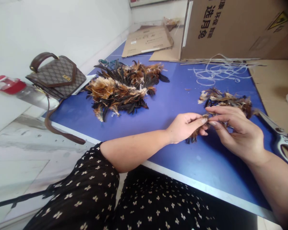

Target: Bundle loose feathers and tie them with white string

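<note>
My left hand [186, 127] is closed on a small bunch of brown and black feathers [192, 138], whose dark tips hang below the fingers. My right hand [242, 131] meets it at the bunch's upper end, thumb and forefinger pinched together there; whatever fine piece they grip is too small to make out. Just beyond the hands lies a small heap of brown and cream feathers [227, 99], partly covered by the right fingers. A much larger pile of feather bunches [122, 89], orange, black and cream, spreads over the table to the left.
Large scissors [279, 131] lie right of my right hand. Tangled white string [218, 72] is at the back, before a big cardboard box [230, 32]. Flat cardboard [147, 40], a handbag [57, 76] and a bottle [26, 92] stand around the blue table [134, 127].
</note>
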Action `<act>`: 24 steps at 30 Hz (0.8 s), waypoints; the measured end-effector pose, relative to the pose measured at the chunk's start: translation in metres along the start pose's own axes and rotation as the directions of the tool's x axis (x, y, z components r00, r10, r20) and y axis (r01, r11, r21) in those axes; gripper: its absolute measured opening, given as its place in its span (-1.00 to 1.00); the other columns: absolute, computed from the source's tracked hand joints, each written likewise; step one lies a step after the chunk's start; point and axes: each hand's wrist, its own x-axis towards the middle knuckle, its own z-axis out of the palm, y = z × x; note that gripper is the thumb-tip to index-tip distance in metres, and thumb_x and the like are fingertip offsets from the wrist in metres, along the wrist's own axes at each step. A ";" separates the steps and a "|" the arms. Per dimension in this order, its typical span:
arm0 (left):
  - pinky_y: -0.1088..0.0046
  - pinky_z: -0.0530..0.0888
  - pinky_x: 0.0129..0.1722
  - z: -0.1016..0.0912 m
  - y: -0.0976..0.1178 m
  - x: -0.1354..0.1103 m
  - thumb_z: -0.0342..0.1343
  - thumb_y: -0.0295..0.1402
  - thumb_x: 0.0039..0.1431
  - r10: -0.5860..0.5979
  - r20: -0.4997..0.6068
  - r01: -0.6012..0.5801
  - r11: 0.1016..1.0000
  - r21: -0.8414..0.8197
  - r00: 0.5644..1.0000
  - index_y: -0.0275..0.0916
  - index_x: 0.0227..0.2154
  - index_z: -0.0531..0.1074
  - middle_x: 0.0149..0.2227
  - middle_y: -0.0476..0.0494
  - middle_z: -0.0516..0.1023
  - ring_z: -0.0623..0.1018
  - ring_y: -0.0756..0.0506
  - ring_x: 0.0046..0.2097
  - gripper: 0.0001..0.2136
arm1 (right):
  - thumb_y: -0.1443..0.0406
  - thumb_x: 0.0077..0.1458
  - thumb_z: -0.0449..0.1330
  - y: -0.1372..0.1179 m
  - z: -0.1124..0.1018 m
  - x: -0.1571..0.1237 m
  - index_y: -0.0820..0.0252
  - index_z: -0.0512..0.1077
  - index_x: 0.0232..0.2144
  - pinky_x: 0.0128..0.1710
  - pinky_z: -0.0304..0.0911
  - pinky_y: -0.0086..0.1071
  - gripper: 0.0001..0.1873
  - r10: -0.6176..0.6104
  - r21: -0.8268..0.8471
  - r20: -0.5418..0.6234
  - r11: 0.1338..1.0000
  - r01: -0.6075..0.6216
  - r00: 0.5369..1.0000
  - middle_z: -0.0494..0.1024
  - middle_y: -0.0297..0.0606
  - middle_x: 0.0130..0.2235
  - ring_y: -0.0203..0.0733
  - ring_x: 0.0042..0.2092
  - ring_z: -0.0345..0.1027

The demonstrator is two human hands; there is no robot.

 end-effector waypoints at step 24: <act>0.34 0.66 -0.08 0.004 0.007 -0.004 0.50 -0.07 0.34 -0.056 0.050 0.057 0.998 -0.004 0.997 -0.32 -0.25 0.55 -0.35 0.02 0.58 0.55 0.09 -0.36 -0.61 | 0.50 0.32 0.43 -0.003 0.000 0.001 -0.05 0.75 0.07 0.14 0.60 0.04 -0.60 0.030 0.149 0.012 0.988 -0.032 0.999 0.83 -0.10 0.12 0.06 0.08 0.76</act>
